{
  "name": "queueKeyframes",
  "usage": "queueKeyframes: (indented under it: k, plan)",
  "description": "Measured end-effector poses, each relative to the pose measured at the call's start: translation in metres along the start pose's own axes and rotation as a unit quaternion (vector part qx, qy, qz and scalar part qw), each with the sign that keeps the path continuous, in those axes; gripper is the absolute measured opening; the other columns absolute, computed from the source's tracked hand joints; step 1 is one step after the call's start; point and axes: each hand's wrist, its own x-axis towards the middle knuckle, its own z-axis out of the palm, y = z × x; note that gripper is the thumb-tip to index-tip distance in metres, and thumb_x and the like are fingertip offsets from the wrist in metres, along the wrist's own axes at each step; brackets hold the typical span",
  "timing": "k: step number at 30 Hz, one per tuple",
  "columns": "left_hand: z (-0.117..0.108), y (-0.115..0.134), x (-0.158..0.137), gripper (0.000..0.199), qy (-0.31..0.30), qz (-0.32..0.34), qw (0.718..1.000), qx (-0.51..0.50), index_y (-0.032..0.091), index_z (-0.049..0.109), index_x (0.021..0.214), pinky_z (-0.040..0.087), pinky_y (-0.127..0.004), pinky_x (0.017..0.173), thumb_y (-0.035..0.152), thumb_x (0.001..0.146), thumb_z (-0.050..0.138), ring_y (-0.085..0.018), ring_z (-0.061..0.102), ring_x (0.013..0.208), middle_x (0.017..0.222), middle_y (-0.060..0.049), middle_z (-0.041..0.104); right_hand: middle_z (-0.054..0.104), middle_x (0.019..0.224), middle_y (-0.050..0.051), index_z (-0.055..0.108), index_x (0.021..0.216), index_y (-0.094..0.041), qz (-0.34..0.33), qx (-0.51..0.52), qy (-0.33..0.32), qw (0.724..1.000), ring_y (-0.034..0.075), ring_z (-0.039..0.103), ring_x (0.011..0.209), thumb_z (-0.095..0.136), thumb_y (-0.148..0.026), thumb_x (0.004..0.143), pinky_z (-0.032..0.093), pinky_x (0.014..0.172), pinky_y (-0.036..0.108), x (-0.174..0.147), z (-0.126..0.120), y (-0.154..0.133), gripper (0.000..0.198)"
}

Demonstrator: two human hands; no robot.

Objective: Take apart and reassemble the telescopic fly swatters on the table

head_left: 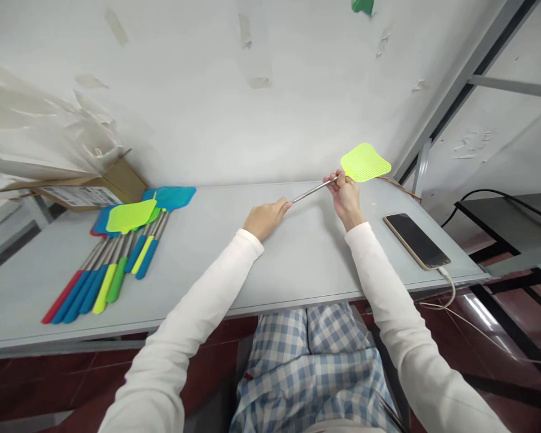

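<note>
The left hand [267, 219] is closed around the lower end of a fly swatter [365, 163]; the grip cannot be seen. The right hand [346, 195], with bent fingers, pinches the metal rod just below the yellow-green head. This swatter is held above the worktop [297, 258], left of the phone [417, 240] and farther back. A white cable [447, 275] is plugged in the phone's near end. Well left of the phone lie more fly swatters [130, 218], and behind them a cardboard box [122, 180].
</note>
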Motion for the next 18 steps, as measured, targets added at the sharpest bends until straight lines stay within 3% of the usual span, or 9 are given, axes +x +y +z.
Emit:
queueKeyframes:
  k: [2, 5, 8, 11, 15, 18]
  plan:
    - [0.0, -0.004, -0.001, 0.05, 0.004, -0.008, 1.0, 0.019, 0.023, 0.056, 0.115, 0.042, -0.028, 0.07, 0.049, 0.102, 0.015, -0.023, 0.07, 0.086, 0.094, -0.009, 0.074, 0.055, 0.067, -0.005, 0.055, 0.076, -0.019, -0.005, 0.005, 0.019, 1.0, 0.009, 0.063, 0.067, 0.064, -0.031, 0.09, 0.057, 0.088, 0.03, 0.016, -0.003, -0.007, 0.021]
    - [0.002, -0.027, -0.01, 0.05, -0.012, -0.052, 0.997, 0.053, 0.023, 0.056, 0.116, 0.042, -0.029, 0.069, 0.048, 0.102, 0.015, -0.025, 0.07, 0.088, 0.095, -0.011, 0.074, 0.049, 0.061, -0.007, 0.049, 0.072, -0.021, -0.045, 0.009, 0.119, 0.992, 0.007, 0.059, 0.059, 0.054, -0.021, 0.095, 0.058, 0.086, 0.028, 0.044, -0.021, -0.029, 0.024]
    - [0.006, -0.057, -0.024, 0.049, -0.032, -0.08, 0.995, 0.055, 0.024, 0.058, 0.112, 0.042, -0.03, 0.069, 0.048, 0.102, 0.018, -0.026, 0.07, 0.087, 0.095, -0.01, 0.075, 0.052, 0.059, -0.006, 0.051, 0.074, -0.022, -0.058, -0.06, 0.097, 0.992, 0.009, 0.059, 0.058, 0.055, -0.021, 0.093, 0.059, 0.082, 0.029, 0.049, -0.04, -0.043, 0.02]
    - [0.008, -0.076, -0.035, 0.048, -0.023, -0.096, 0.994, 0.046, 0.024, 0.059, 0.111, 0.043, -0.03, 0.069, 0.048, 0.101, 0.018, -0.026, 0.07, 0.086, 0.094, -0.01, 0.075, 0.058, 0.059, -0.003, 0.053, 0.073, -0.02, 0.065, -0.135, 0.026, 0.988, 0.01, 0.06, 0.057, 0.053, -0.015, 0.093, 0.058, 0.074, 0.027, 0.02, -0.04, -0.03, 0.021]
    - [0.01, -0.087, -0.046, 0.05, -0.024, -0.121, 0.99, 0.075, 0.024, 0.059, 0.111, 0.043, -0.03, 0.068, 0.048, 0.101, 0.017, -0.026, 0.07, 0.084, 0.09, -0.01, 0.074, 0.066, 0.063, 0.002, 0.06, 0.083, -0.015, 0.222, -0.167, -0.052, 0.959, 0.011, 0.066, 0.061, 0.045, -0.016, 0.098, 0.057, 0.07, 0.025, -0.024, -0.022, -0.001, 0.022]
    - [0.012, -0.089, -0.051, 0.048, -0.049, -0.103, 0.99, 0.077, 0.024, 0.061, 0.108, 0.044, -0.03, 0.069, 0.048, 0.101, 0.019, -0.025, 0.07, 0.088, 0.095, -0.009, 0.075, 0.066, 0.062, 0.003, 0.062, 0.089, -0.012, 0.308, -0.178, -0.097, 0.93, 0.013, 0.066, 0.06, 0.045, -0.023, 0.101, 0.058, 0.069, 0.027, -0.036, -0.015, 0.004, 0.024]
